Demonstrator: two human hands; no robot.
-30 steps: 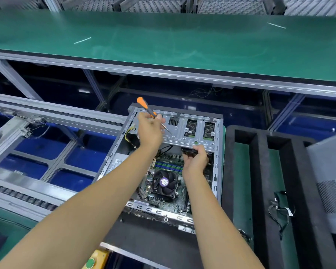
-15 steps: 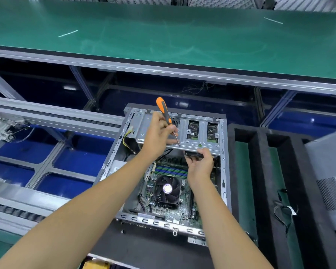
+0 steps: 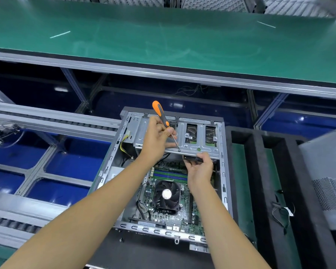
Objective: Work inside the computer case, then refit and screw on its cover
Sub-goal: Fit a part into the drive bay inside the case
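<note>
We swing the screwdriver (image 3: 161, 114) in our left hand (image 3: 157, 139) from lying flat and pointing left to standing steep, its orange handle now up over the bracket (image 3: 192, 141) and its tip down on the bracket's front edge. Our right hand (image 3: 200, 168) slides a little right under that edge, still pinching the small black part (image 3: 191, 158). Our view shifts, so the case (image 3: 224, 171) sits lower and more central.
</note>
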